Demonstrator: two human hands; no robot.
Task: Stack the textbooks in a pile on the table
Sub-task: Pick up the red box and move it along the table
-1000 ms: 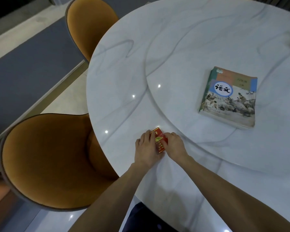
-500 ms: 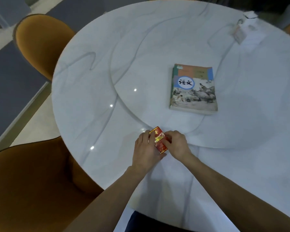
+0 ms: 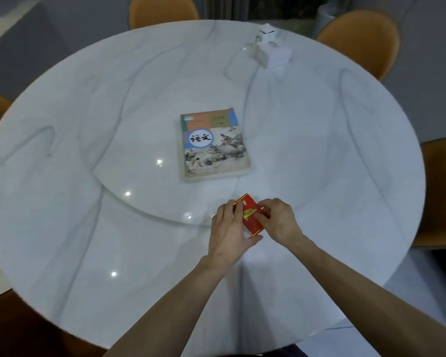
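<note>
White marble with grey veining covers the round table [image 3: 62, 228], and orange chairs [image 3: 358, 39] ring its rim. Near the front edge, both hands work on a small red box [image 3: 250, 215] with gold print. The left hand [image 3: 227, 230] cups its left side and underside, fingers curled around it; the right hand [image 3: 278, 220] pinches its right edge. Both are closed on the box, which is tilted, and whether it is lifted or touching the marble I cannot tell.

Compared with a second ago, the hands and the box keep the same hold and place; what has changed is the view, which has swung from the table's left rim to take in nearly the whole top. That reads as a look around for books, not progress on stacking.

Beyond the hands, on the raised inner disc near the table's middle, lies the textbook [image 3: 214, 145], flat, cover up, untouched and well apart from the hands. It looks thick enough to be more than one volume, but I cannot tell. At the far edge stands a white tissue box [image 3: 272, 54]. No other textbook is in view.
</note>
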